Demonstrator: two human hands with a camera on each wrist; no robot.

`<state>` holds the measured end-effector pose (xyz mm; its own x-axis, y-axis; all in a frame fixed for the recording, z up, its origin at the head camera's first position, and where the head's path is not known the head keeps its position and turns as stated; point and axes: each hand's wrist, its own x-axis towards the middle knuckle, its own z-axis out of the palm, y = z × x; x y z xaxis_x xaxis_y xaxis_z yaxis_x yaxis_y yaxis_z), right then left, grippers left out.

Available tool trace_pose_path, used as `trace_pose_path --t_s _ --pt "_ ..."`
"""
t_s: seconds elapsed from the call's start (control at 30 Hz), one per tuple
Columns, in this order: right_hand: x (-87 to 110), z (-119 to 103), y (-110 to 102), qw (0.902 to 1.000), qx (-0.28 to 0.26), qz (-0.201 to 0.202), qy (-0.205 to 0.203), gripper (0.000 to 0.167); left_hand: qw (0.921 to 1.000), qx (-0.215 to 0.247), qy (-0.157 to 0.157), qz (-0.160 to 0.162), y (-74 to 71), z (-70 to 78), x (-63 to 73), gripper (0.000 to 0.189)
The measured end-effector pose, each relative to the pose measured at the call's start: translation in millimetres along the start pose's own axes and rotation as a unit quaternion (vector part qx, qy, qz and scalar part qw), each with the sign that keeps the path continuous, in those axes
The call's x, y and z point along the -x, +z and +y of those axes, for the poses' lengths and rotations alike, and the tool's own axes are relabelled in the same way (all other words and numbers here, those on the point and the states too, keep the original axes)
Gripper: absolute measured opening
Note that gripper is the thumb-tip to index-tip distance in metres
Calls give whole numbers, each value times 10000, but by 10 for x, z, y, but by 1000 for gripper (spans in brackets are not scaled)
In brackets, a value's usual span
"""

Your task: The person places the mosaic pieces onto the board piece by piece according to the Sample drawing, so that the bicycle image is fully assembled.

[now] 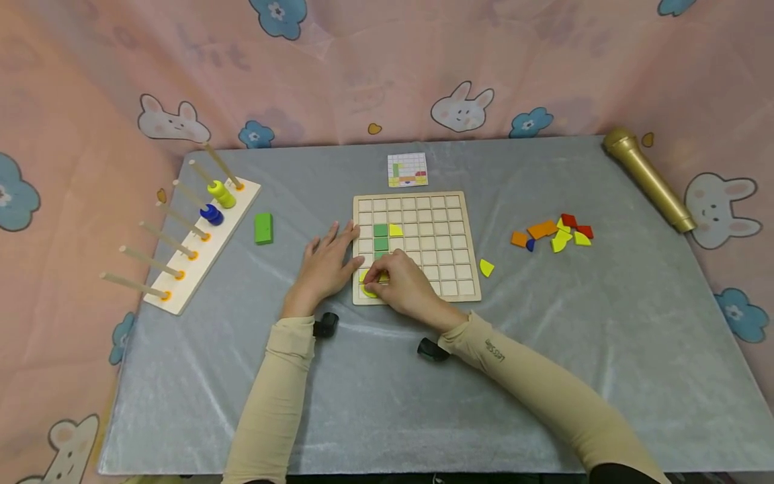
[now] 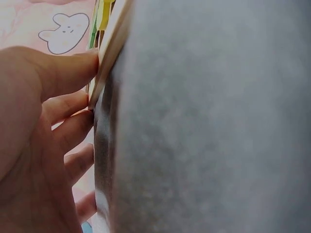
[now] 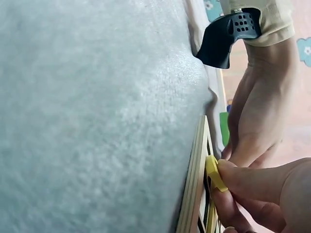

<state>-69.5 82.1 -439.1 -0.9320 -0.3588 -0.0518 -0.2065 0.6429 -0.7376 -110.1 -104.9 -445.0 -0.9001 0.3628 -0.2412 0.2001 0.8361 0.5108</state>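
Observation:
A wooden grid board [image 1: 411, 195] lies in the middle of the table. My left hand [image 1: 326, 265] rests along its left edge with fingers extended, the thumb against the rim in the left wrist view. Over the board's lower left corner, my right hand [image 1: 406, 286] pinches a yellow quarter-circle piece [image 3: 214, 174] between thumb and finger, close above the cells. Green squares [image 1: 380, 243] fill part of a column on the board, with a yellow quarter-circle [image 1: 396, 230] beside the top one. More yellow shows in the lower left cells, partly hidden by my right hand.
A printed pattern card [image 1: 408, 169] lies behind the board. Right of it are a loose yellow piece [image 1: 486, 267], a pile of coloured pieces [image 1: 541, 229] and a gold microphone [image 1: 650, 178]. Leftward stand a green block [image 1: 263, 228] and a pegged rack [image 1: 196, 269] with blue and yellow beads.

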Motion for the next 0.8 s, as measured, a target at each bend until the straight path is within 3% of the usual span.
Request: trace_pose_path --t_s 0.53,0.8 --pt "3 19 69 9993 239 282 -26 12 10000 36 9 21 -12 10 21 68" --pt "33 203 -215 9980 -83 631 10 13 10000 62 0 5 -13 15 22 68"
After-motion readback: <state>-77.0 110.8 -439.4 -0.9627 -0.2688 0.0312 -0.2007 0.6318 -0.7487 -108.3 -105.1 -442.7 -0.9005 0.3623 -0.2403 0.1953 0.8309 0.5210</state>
